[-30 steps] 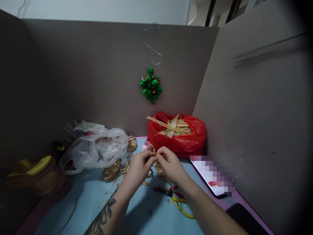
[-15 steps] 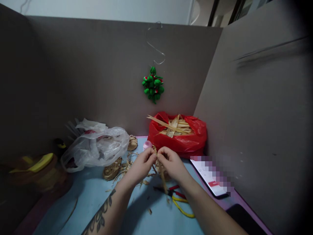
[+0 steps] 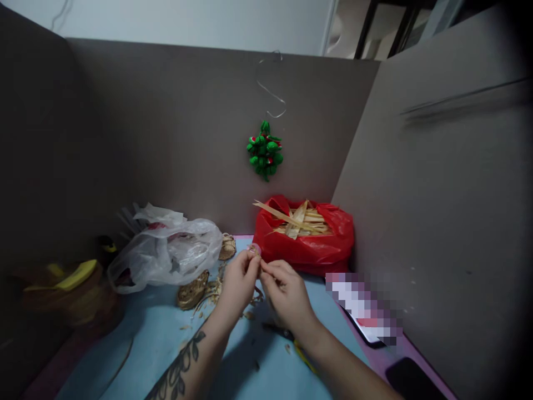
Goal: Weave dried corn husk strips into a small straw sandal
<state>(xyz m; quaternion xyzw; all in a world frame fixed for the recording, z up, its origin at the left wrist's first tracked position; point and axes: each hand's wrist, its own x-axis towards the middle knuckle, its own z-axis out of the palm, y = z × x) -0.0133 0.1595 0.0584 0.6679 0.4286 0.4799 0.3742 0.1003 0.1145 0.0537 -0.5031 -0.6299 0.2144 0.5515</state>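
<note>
My left hand point(image 3: 241, 275) is closed in a pinch on a thin tan fibre strip point(image 3: 255, 251), which pokes up a little above the fingers. Right beside it, my right hand point(image 3: 288, 291) is pinched too, its fingertips meeting the left ones at the strip; most of the strip is hidden by the fingers. Left of the hands lie a coiled woven piece point(image 3: 192, 291) and loose fibre scraps point(image 3: 212, 290). Another woven piece point(image 3: 227, 247) sits farther back, near a pink spool point(image 3: 256, 248) partly covered by my left hand. Pliers point(image 3: 306, 356) lie under my right forearm.
A red bag point(image 3: 306, 250) full of dry strips stands at the back, a clear plastic bag point(image 3: 170, 255) left of it. Farther left is a brown pot point(image 3: 83, 300). A phone point(image 3: 366, 319) lies right, and a green ornament point(image 3: 265, 153) hangs on the grey partition.
The fingers have shifted around the strip, my right hand has turned, and its dangling tan length no longer shows below. The pliers are more covered. The whole view has moved slightly.
</note>
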